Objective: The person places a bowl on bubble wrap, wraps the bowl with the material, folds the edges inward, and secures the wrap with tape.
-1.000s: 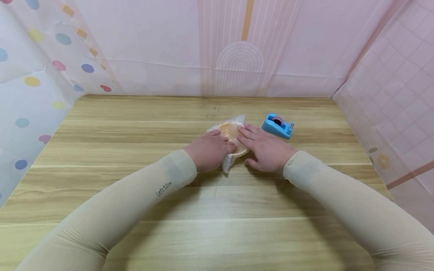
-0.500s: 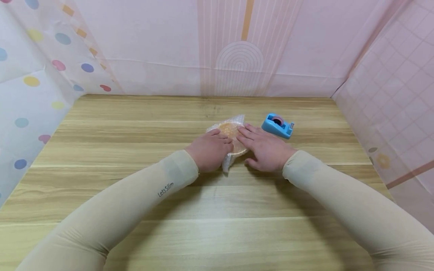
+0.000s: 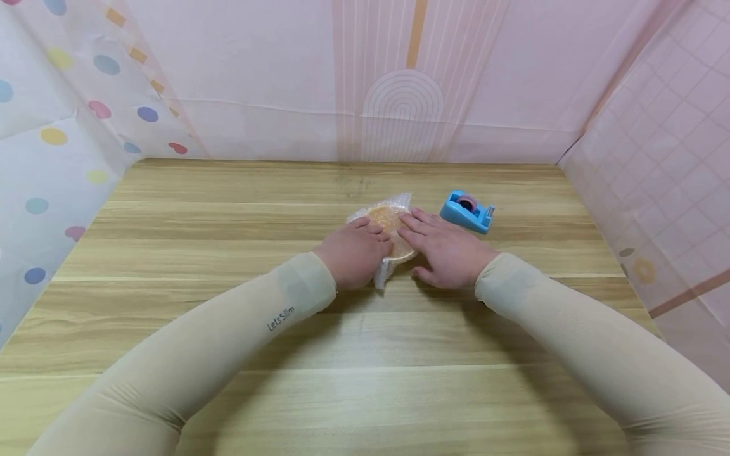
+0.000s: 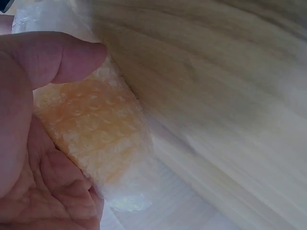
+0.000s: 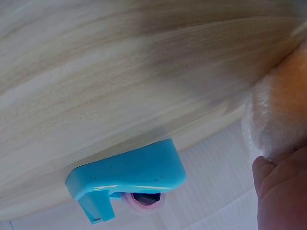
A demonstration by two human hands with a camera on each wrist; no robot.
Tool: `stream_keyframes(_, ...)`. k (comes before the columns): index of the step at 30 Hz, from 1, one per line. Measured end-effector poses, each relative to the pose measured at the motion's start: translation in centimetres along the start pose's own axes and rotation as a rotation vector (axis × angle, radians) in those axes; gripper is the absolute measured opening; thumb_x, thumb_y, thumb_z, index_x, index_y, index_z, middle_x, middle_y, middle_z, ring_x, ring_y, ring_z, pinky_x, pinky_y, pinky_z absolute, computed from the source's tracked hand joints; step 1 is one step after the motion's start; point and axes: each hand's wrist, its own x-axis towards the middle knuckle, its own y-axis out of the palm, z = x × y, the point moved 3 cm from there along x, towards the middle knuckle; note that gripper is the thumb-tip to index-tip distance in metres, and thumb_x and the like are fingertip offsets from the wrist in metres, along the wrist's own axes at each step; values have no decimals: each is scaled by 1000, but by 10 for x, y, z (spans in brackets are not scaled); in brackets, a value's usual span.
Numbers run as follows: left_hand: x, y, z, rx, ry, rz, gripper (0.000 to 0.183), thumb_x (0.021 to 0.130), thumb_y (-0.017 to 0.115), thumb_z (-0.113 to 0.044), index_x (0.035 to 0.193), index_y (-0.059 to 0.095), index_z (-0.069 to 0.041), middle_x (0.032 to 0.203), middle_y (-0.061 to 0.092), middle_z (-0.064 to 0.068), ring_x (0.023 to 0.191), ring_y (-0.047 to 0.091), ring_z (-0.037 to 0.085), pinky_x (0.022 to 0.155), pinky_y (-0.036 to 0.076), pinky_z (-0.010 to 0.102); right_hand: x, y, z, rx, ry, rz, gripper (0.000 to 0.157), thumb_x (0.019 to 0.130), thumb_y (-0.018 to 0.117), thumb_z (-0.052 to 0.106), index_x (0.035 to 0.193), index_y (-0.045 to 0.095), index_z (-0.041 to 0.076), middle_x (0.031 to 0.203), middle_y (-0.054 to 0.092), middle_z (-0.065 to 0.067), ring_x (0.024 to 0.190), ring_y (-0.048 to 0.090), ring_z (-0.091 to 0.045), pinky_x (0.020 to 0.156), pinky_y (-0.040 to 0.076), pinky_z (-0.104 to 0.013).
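A round orange thing in clear bubble wrap lies on the wooden table, in front of me. Its rim shows through the wrap, and loose wrap corners stick out at the far and near ends. My left hand holds its left side, fingers over the top; in the left wrist view the thumb lies along the wrapped side. From the right, my right hand rests with nearly straight fingers on the wrapped top, thumb spread away. In the right wrist view only part of this hand shows beside the wrap.
A blue tape dispenser with a pink roll stands just beyond my right hand, cutter end to the right. Patterned pale pink sheets hang behind the table and along both sides.
Over the last second my left hand has shifted slightly right, its fingertips drawing back a little on the wrap. My right hand, the wrapped thing and the dispenser have hardly moved.
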Motion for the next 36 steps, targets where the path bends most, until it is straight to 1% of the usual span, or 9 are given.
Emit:
stream_keyframes(3, 1, 1, 1, 2, 10, 9, 53, 102, 61, -20, 154, 54, -16, 161, 52, 2, 154, 43, 25, 134, 23, 47, 0, -1, 0, 2, 3, 1, 81, 98, 71, 38, 163, 36, 3, 176, 19, -14, 165, 13, -36, 135, 18, -50)
stream_keyframes(9, 2, 3, 4, -13, 30, 38, 57, 105, 57, -21, 161, 44, -24, 164, 48, -3, 156, 41, 24, 135, 21, 49, 0, -1, 1, -7, -4, 1, 82, 98, 71, 38, 163, 35, 3, 176, 21, -15, 164, 15, -37, 135, 19, -51)
stream_keyframes(14, 2, 3, 7, -15, 58, 19, 57, 103, 60, -18, 158, 49, -23, 160, 53, -3, 153, 45, 24, 134, 24, 50, 0, -1, 2, -11, -4, 3, 82, 99, 71, 38, 163, 35, 3, 176, 20, -15, 164, 15, -36, 135, 19, -50)
stream_keyframes(19, -1, 1, 7, 7, 67, -13, 48, 102, 63, -16, 149, 58, -15, 156, 58, 3, 151, 48, 25, 133, 26, 49, 0, -1, 2, -9, 2, 18, 82, 99, 70, 39, 164, 33, 4, 176, 19, -14, 165, 14, -36, 135, 19, -51)
stream_keyframes(24, -4, -1, 5, 77, 41, -59, 38, 103, 59, -16, 140, 64, -9, 148, 65, 6, 146, 53, 24, 131, 32, 46, 1, -2, 3, -6, 13, 19, 83, 99, 70, 39, 164, 33, 5, 176, 18, -13, 165, 14, -36, 135, 20, -52)
stream_keyframes(26, -4, -1, 4, 90, 17, -50, 39, 104, 57, -17, 142, 63, -9, 150, 64, 6, 148, 51, 25, 131, 31, 45, 1, -2, 4, -6, 15, 18, 82, 99, 70, 40, 164, 33, 5, 176, 18, -13, 165, 14, -36, 135, 20, -52)
stream_keyframes(31, -5, 0, 4, 108, -27, -18, 44, 105, 55, -19, 148, 59, -11, 158, 56, 6, 157, 38, 28, 134, 24, 46, 2, -2, 4, -8, 18, 19, 82, 98, 70, 39, 164, 34, 5, 176, 19, -12, 164, 15, -36, 135, 20, -51)
stream_keyframes(33, -5, 0, 4, 116, -30, -18, 43, 106, 54, -19, 148, 59, -11, 158, 55, 6, 157, 37, 29, 134, 23, 46, 2, -3, 4, -7, 17, 17, 82, 98, 70, 39, 164, 35, 5, 176, 19, -13, 164, 15, -36, 135, 20, -51)
stream_keyframes(36, -5, 0, 6, 108, -21, -35, 41, 105, 54, -18, 145, 61, -12, 155, 59, 6, 154, 42, 28, 133, 26, 45, 2, -3, 5, -3, 18, 13, 81, 99, 70, 38, 163, 35, 4, 176, 20, -13, 164, 15, -36, 134, 21, -51)
